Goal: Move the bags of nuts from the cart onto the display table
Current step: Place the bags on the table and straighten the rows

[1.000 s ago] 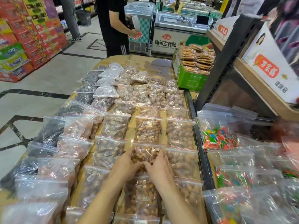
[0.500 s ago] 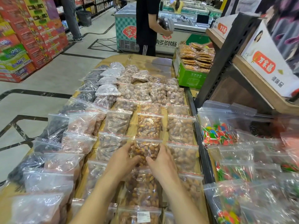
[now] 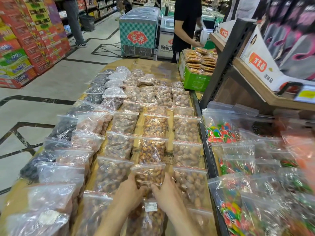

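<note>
**Progress:** The cardboard-covered counter [image 3: 150, 65] carries overlapping rows of filled bags almost edge to edge, so stocking is judged well advanced. The cart is out of view, so what remains cannot be told.

**Left of the held bag of nuts [image 3: 149, 174]:**
- glossy zip bags of dark dried fruit [image 3: 64, 126]
- bags of pale pinkish nuts [image 3: 90, 120]

**Hands:** The left hand [image 3: 129, 193] and right hand [image 3: 167, 193] pinch the held bag's lower corners with fingers curled. It sits in the middle column, apparently resting on the bag beneath.

**Material:** The film is clear, soft and crinkled; the contents are lumpy and amber-brown.

**Right of the held bag:**
- a black metal rail [image 3: 203, 142]
- bags of multicoloured candy [image 3: 221, 133], blurred
</note>
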The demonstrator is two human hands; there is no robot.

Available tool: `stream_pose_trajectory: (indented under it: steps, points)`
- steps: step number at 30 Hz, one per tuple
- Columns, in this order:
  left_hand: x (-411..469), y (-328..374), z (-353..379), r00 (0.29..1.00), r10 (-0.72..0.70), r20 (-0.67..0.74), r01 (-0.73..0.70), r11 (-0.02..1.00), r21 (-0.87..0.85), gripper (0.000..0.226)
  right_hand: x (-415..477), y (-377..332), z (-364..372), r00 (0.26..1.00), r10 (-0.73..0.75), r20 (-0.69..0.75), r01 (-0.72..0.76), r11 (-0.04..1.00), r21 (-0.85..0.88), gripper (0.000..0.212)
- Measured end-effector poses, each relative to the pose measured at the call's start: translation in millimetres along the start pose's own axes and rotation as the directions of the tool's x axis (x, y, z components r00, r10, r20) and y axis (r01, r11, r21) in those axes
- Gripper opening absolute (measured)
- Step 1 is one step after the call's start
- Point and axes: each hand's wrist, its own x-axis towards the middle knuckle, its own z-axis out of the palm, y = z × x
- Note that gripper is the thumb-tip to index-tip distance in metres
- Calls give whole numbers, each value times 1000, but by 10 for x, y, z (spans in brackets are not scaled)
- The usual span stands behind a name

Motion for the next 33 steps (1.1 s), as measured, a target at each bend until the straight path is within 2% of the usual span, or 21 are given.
stream_pose_trajectory:
  steps: [7, 13, 19, 21, 23, 26, 33]
  points:
    - [-58, 21, -59, 992, 116, -56, -119, 992, -50, 48, -74, -22, 61, 999, 39, 24, -40, 999, 28, 76]
    - [-103, 38, -97, 985, 167, -33, -168, 985, -40, 55, -58, 6, 68, 999, 52, 1, -52, 999, 0, 69]
    - [-293, -101, -159, 967, 220, -130, -229, 972, -60, 52, -277, 29, -14, 992, -26, -121, 27, 1000, 3, 74]
    - [-439, -214, -159, 970, 188, -155, -201, 976, -78, 35, -447, 85, 6, 986, -78, -150, 76, 997, -20, 64]
    - [-570, -337, -122, 981, 139, -132, -147, 988, -55, 23, -603, 173, 71, 989, -102, -109, 97, 994, -51, 58]
    - [-745, -474, 40, 994, 92, -57, -94, 995, -44, 15, -747, 331, 203, 997, -76, -18, 75, 996, -58, 67]
    - [-990, -459, 326, 995, 55, -83, -50, 996, 67, 28, -917, 506, 394, 995, -73, 65, 71, 997, 24, 83]
